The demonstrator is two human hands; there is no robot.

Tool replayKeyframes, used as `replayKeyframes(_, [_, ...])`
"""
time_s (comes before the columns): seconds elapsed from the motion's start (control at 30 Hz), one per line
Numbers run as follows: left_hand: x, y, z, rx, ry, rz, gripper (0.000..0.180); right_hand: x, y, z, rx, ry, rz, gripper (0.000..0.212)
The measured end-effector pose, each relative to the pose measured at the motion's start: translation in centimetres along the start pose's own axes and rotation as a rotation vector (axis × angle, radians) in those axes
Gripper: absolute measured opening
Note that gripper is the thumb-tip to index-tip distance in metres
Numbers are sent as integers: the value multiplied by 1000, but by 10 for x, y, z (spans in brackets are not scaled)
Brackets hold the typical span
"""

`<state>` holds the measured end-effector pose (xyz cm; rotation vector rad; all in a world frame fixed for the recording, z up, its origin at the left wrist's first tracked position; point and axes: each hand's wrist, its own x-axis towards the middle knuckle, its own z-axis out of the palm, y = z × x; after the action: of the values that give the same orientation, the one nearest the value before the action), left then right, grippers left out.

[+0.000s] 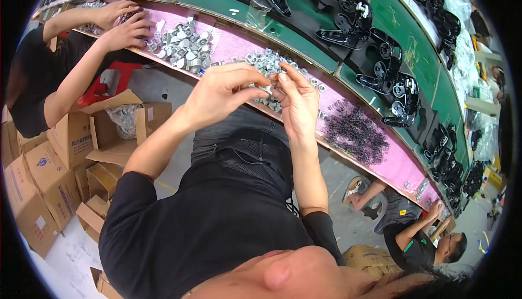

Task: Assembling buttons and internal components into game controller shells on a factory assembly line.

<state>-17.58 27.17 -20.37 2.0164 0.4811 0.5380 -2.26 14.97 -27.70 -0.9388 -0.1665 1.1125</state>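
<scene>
My left hand is closed in a pinch over the pink work surface. A small whitish-grey part shows at its thumb and fingertip. Close beside it, my right hand is raised with palm toward me, thumb and fingers curled together. What those fingertips hold is too small to make out. Behind both hands lies a pile of small silvery metal fittings, partly hidden by them. To the right of my right hand, many little black rings or clips are spread over the pink surface.
Larger grey caps are heaped at left, near a co-worker's hands. Black mechanical assemblies line the green conveyor beyond a raised edge. Cardboard boxes stand at lower left. Another person sits at far right.
</scene>
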Motion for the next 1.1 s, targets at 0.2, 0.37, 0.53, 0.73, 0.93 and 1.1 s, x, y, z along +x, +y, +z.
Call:
replayKeyframes(0.2, [-7,-28,1,50,9,140,21,-2,10,10,-136,9,13,34])
replayKeyframes(0.37, [-14,-20,0,138,68,83,33,-11,13,19,-352,32,-64,30])
replayKeyframes(0.53, [-33,-38,3,243,63,143,36,-17,11,41,-369,-40,-33,36])
replayKeyframes(0.73, [-57,-42,-31,-47,251,-99,26,11,25,58,-707,-203,-148,34])
replayKeyframes(0.93, [-70,-53,-74,-191,464,-257,26,88,64,78,-1614,-566,-702,26])
replayKeyframes(1.1, [-73,-50,-81,-75,466,-191,28,101,82,80,-1710,-702,-611,25])
